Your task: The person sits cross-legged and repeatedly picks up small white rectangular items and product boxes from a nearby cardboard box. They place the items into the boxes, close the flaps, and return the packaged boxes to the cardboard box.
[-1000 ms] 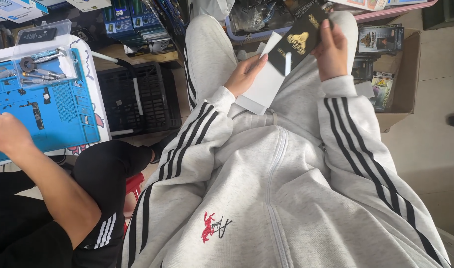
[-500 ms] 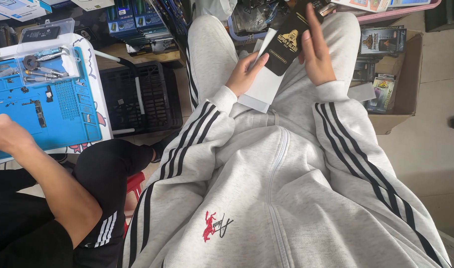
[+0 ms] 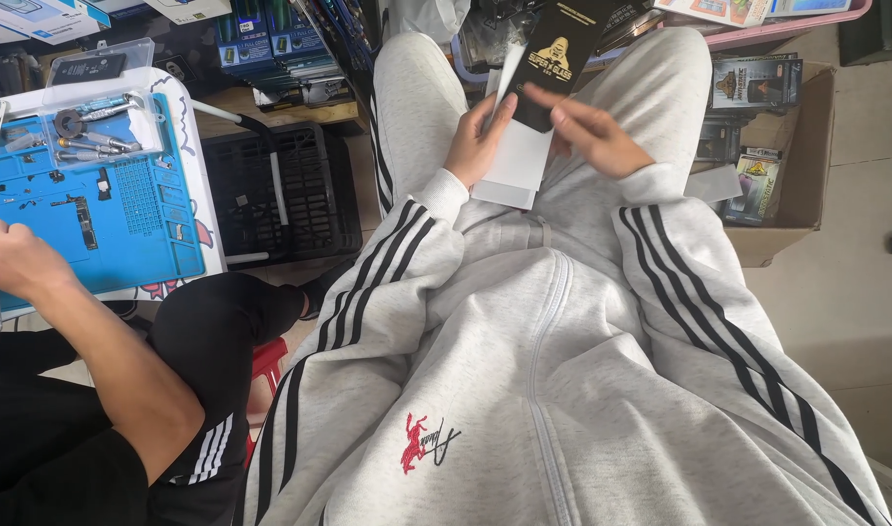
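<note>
I sit with my grey-trousered knees ahead of me. My left hand (image 3: 478, 139) holds a flat white sleeve (image 3: 514, 168) with a long black packet (image 3: 561, 54) bearing a gold emblem sticking out of its top. My right hand (image 3: 590, 132) lies across the lower end of the black packet, fingers pointing left and touching it. Both hands are above my lap, between my knees.
A co-worker's arm (image 3: 71, 321) rests at the left on a blue work mat (image 3: 124, 209) with small tools. A black crate (image 3: 300, 195) stands on the floor beside my left leg. A cardboard box (image 3: 792, 146) of packets sits at the right.
My right hand has come down from the packet's upper right side to lie across its lower end. The black packet now stands further out of the white sleeve.
</note>
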